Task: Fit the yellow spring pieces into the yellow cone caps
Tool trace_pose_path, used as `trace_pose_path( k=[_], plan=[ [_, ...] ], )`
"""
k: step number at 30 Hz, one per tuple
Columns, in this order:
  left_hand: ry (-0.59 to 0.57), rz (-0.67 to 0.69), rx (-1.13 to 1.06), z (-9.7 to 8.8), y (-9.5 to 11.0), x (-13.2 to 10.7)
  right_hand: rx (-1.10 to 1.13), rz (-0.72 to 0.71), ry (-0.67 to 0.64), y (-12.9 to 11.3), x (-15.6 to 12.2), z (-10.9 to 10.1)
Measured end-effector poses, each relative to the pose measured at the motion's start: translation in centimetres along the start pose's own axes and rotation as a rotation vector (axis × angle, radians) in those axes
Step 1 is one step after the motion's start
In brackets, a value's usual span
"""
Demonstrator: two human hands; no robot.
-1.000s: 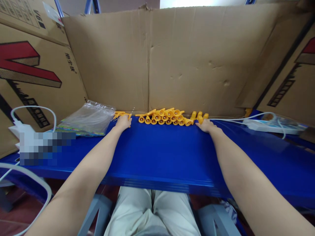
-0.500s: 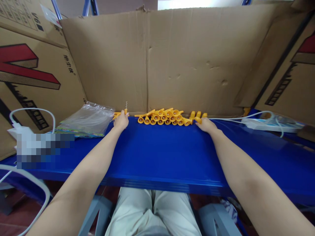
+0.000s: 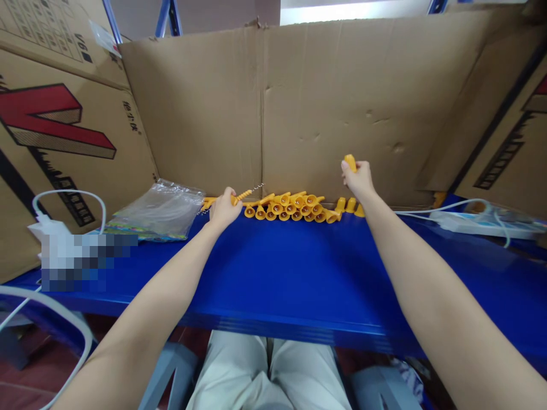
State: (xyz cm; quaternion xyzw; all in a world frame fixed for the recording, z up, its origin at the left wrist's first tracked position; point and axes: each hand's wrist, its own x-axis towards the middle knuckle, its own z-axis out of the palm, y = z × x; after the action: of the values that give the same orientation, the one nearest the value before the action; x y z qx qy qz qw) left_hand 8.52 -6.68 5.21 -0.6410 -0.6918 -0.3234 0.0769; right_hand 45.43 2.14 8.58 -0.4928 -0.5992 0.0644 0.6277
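My left hand (image 3: 224,210) is closed around a corkscrew piece (image 3: 245,195), a yellow threaded shaft with a metal spiral tip pointing up and right. It is just above the left end of the stacked yellow bell-shaped pieces (image 3: 285,208). Those lie in layers with their open ends facing me, a metal tip visible inside several. Raised in front of the cardboard, my right hand (image 3: 360,179) grips a yellow bell-shaped cap (image 3: 350,162). Below it, a few more yellow caps (image 3: 351,205) stand on the table; my forearm partly hides one. More yellow shafts (image 3: 208,202) lie left of my left hand.
Clear plastic bags (image 3: 160,213) lie on the blue table (image 3: 290,267) at left, near a white charger with a cable (image 3: 55,228). A white power strip (image 3: 478,222) is at right. Cardboard (image 3: 205,114) walls the back and both sides.
My right hand has risen from the standing caps with one cap in it. My left hand has moved right, and the corkscrew piece has tipped from upright to slanting right. The view has shifted slightly.
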Motion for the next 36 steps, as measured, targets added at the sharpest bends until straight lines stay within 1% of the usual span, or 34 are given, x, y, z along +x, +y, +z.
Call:
trace_pose_path(
  k=[2, 5, 7, 11, 12, 14, 18, 22, 27, 32, 36],
  plan=[
    [0.018, 0.028, -0.032, -0.1, 0.4, -0.2, 0.125, 0.003, -0.028, -2.4, 0.4, 1.6],
    [0.031, 0.066, -0.061, -0.2, 0.8, -0.5, 0.143, -0.016, -0.146, -5.9, -1.0, 3.2],
    [0.021, 0.095, -0.07, -0.3, 0.9, -0.6, 0.063, -0.038, -0.28, -7.9, -2.6, 3.7],
    [-0.013, 0.177, -0.063, -0.4, 1.1, -1.0, -0.217, -0.129, -0.701, -10.3, -5.6, 3.8],
    [-0.021, 0.196, -0.059, -0.4, 1.1, -1.0, -0.284, -0.154, -0.768, -10.7, -6.2, 3.9],
    [-0.034, 0.227, -0.055, -0.3, 1.3, -1.2, -0.381, -0.198, -0.839, -11.2, -7.0, 4.1],
    [-0.047, 0.256, -0.059, -0.2, 1.6, -1.4, -0.433, -0.269, -0.865, -12.0, -8.3, 4.7],
    [-0.048, 0.28, -0.052, -0.1, 1.8, -1.5, -0.485, -0.279, -0.866, -11.9, -9.0, 4.8],
    [-0.06, 0.275, -0.019, -0.2, 1.8, -1.4, -0.514, -0.278, -0.843, -11.0, -8.9, 4.3],
    [-0.083, 0.272, 0.003, -0.3, 2.0, -1.6, -0.534, -0.217, -0.848, -9.9, -9.1, 3.5],
    [-0.107, 0.294, 0.025, -0.1, 2.2, -1.8, -0.555, -0.237, -0.834, -9.1, -9.5, 3.4]
  ],
)
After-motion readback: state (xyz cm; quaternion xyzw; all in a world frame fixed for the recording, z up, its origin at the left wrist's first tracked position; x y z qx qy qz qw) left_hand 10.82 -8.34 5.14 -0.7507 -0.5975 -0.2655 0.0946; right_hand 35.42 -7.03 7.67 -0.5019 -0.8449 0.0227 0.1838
